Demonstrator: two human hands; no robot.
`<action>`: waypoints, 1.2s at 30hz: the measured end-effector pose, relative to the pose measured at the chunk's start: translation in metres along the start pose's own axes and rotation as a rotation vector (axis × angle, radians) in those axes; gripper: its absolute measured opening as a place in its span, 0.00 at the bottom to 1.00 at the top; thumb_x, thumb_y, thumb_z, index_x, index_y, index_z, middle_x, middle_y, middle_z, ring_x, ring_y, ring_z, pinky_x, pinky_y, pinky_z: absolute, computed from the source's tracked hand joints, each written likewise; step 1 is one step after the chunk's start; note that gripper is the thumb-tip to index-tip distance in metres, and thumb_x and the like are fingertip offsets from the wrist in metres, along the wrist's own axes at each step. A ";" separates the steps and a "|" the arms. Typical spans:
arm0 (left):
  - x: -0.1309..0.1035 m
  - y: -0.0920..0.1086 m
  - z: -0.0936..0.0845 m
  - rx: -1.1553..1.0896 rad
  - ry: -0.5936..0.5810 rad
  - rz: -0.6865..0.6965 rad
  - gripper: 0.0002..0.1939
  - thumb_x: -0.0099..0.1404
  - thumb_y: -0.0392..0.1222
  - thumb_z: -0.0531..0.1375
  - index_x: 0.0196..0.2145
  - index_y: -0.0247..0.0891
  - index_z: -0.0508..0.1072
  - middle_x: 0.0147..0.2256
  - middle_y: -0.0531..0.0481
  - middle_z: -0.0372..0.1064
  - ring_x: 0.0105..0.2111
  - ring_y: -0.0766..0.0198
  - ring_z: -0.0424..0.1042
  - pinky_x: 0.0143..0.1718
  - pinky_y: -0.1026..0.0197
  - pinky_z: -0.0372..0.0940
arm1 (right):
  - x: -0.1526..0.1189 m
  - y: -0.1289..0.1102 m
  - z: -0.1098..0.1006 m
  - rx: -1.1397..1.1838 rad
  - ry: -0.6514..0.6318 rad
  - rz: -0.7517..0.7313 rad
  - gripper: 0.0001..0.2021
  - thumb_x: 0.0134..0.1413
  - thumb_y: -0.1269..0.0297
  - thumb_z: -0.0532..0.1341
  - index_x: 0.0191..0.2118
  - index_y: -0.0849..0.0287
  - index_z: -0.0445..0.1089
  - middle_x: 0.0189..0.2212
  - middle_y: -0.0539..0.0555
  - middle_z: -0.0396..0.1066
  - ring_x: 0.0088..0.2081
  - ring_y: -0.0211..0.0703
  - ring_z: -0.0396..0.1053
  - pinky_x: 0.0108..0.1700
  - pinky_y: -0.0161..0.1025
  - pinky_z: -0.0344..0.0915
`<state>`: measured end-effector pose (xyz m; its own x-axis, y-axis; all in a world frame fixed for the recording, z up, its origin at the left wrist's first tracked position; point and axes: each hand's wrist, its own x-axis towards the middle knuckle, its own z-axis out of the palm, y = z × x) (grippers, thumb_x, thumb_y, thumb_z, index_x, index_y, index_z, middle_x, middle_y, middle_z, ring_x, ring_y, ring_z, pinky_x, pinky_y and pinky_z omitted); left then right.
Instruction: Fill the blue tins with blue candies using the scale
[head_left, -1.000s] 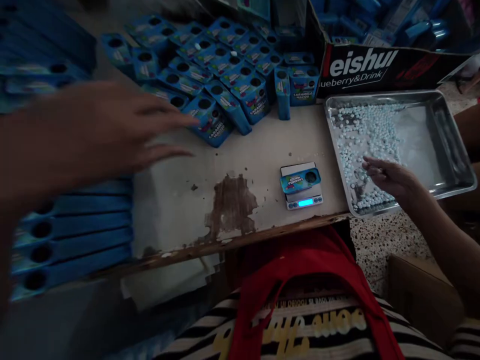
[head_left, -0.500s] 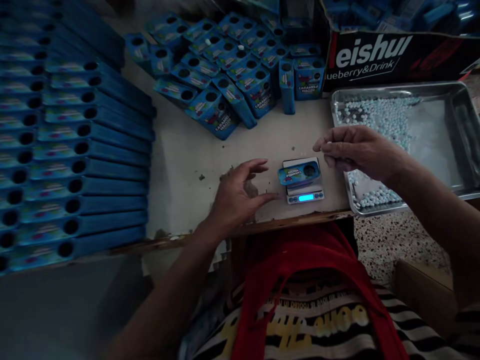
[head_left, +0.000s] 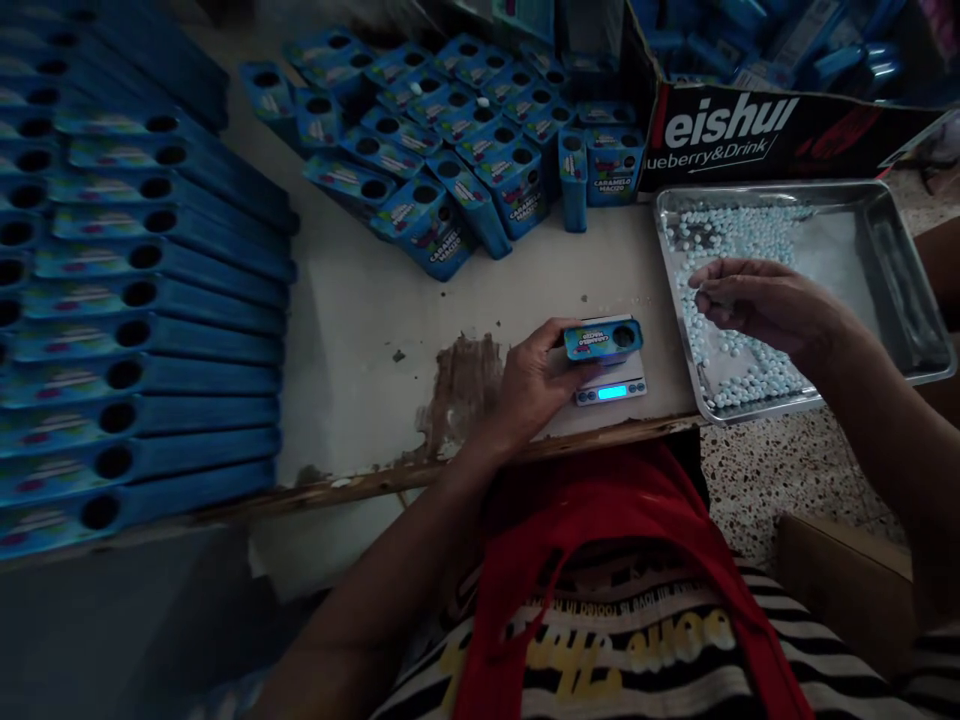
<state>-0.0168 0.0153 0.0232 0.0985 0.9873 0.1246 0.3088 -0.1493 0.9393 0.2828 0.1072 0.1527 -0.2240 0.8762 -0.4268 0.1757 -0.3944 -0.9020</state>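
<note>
A small blue candy box [head_left: 589, 345] with a round dark hole in its top stands on a little digital scale [head_left: 628, 388] with a lit blue display. My left hand [head_left: 541, 385] has its thumb and fingers around the left end of the box. My right hand [head_left: 765, 305] is over the metal tray [head_left: 874, 290] of pale blue and white round candies [head_left: 757, 225]. Its fingertips are pinched together; whether a candy is between them I cannot make out.
Rows of blue boxes [head_left: 187, 350] are stacked at the left. Behind the scale stands a cluster of upright blue boxes [head_left: 450, 150], two with a candy on top. A black printed carton [head_left: 750, 135] holding blue packs sits behind the tray. The table's worn front edge [head_left: 360, 488] runs before me.
My left hand has moved right and closed on the box at the scale. My right hand has drawn away from the scale to the right, over the tray. The view has shifted slightly.
</note>
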 end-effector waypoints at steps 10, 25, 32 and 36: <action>0.070 0.047 0.025 0.492 0.051 0.687 0.19 0.79 0.35 0.57 0.56 0.52 0.84 0.53 0.46 0.81 0.53 0.49 0.75 0.67 0.40 0.67 | 0.002 0.069 -0.004 0.068 0.311 -0.377 0.09 0.66 0.52 0.73 0.46 0.48 0.83 0.56 0.57 0.81 0.62 0.55 0.73 0.62 0.51 0.73; 0.100 0.033 0.073 0.565 0.139 0.598 0.19 0.80 0.37 0.58 0.52 0.56 0.88 0.52 0.45 0.79 0.56 0.47 0.72 0.76 0.33 0.56 | 0.037 0.099 0.021 1.057 0.168 0.129 0.13 0.77 0.53 0.61 0.39 0.53 0.72 0.37 0.58 0.78 0.44 0.52 0.76 0.54 0.51 0.78; 0.105 0.036 0.079 0.506 0.075 0.602 0.19 0.81 0.38 0.58 0.53 0.56 0.87 0.52 0.46 0.78 0.57 0.47 0.72 0.72 0.38 0.60 | 0.028 0.094 0.021 0.995 0.208 0.027 0.14 0.75 0.51 0.65 0.38 0.52 0.70 0.37 0.55 0.76 0.42 0.49 0.74 0.49 0.46 0.79; 0.111 0.027 0.078 0.393 0.116 0.550 0.17 0.78 0.37 0.63 0.57 0.55 0.86 0.52 0.46 0.78 0.53 0.48 0.73 0.64 0.43 0.68 | 0.023 0.087 0.022 1.041 0.181 0.063 0.11 0.77 0.55 0.63 0.40 0.53 0.72 0.39 0.57 0.76 0.44 0.49 0.76 0.51 0.45 0.80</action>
<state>0.0766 0.1167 0.0369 0.2441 0.7584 0.6043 0.5651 -0.6177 0.5469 0.2719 0.0874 0.0628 -0.0820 0.8401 -0.5362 -0.7457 -0.4086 -0.5262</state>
